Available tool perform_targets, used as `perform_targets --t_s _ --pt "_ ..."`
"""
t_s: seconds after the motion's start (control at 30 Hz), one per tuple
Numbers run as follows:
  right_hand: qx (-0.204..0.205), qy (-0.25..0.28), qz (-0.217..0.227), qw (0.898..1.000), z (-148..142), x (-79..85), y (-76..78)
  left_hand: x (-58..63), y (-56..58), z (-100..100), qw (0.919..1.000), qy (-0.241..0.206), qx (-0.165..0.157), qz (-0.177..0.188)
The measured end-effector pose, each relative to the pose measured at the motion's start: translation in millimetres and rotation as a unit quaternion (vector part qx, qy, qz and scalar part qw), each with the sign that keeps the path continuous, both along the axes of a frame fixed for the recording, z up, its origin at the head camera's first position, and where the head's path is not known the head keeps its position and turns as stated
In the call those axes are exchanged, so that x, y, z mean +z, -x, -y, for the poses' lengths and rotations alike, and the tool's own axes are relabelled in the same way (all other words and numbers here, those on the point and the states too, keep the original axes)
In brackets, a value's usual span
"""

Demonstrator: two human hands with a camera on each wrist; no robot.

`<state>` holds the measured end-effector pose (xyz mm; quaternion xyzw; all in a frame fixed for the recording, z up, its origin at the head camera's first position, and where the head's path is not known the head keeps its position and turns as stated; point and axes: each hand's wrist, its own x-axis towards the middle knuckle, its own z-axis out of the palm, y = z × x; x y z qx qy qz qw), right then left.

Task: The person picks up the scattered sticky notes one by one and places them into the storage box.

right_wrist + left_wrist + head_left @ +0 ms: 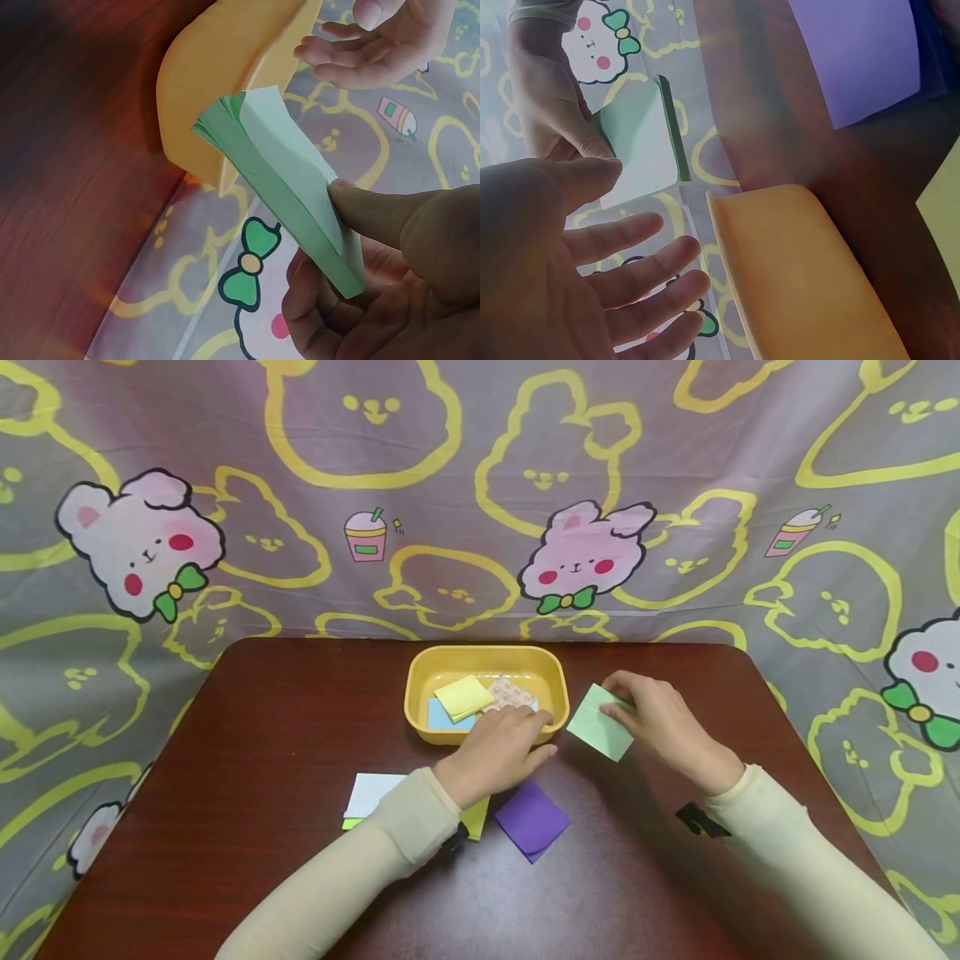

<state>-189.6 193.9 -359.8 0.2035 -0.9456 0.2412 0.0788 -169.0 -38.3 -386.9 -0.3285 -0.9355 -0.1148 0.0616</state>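
My right hand (663,722) pinches a pad of light green sticky notes (600,723) by one edge, just right of the yellow basket (561,693). In the right wrist view, the green pad (277,180) is held between thumb and curled fingers, its sheets fanning at the far end. My left hand (501,747) hovers over the basket's near rim with its fingers loosely spread and nothing in them, as the left wrist view shows. Inside the basket lie a yellow pad (463,697), a blue pad (442,717) and a patterned pad (510,693), partly covered by the left hand.
A purple pad (532,818) lies on the dark wooden table (285,727) in front of the basket. Left of it, a white pad (373,793) rests over a bright green one, and a yellow-green pad (476,820) is partly behind my left wrist. Patterned cloth (450,510) hangs behind the table.
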Motion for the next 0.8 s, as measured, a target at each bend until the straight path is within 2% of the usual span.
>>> perform_targets --t_s 0.37,0.8 --pt "0.002 0.006 -0.003 1.000 7.9 2.1 2.8 2.7 2.6 6.7 0.9999 -0.017 0.001 -0.002" --pt "0.002 0.014 0.002 1.000 17.7 4.3 8.5 5.7 6.7 14.0 0.9994 -0.020 0.026 0.012"
